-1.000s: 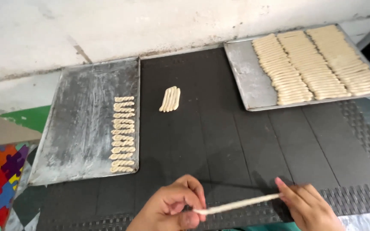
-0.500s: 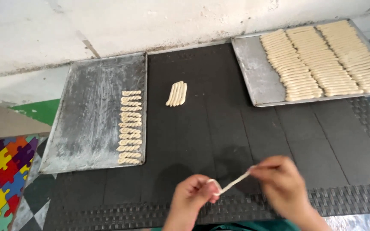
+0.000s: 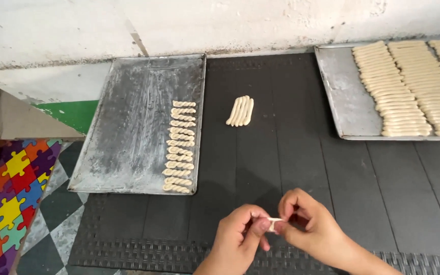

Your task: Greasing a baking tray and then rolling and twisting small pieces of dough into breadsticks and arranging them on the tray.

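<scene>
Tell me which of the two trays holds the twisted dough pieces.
The left tray. Its single column of short twists runs along its right edge, while the right tray holds rows of straight, untwisted dough sticks.

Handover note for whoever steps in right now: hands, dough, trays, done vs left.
Left hand and right hand: both pinch one folded dough strip between them, low over the black mat.
Left tray: one column of twisted pieces along its right edge; these are done.
Small pile of straight strips lies on the mat.
Right tray: rows of untwisted strips left.
</scene>
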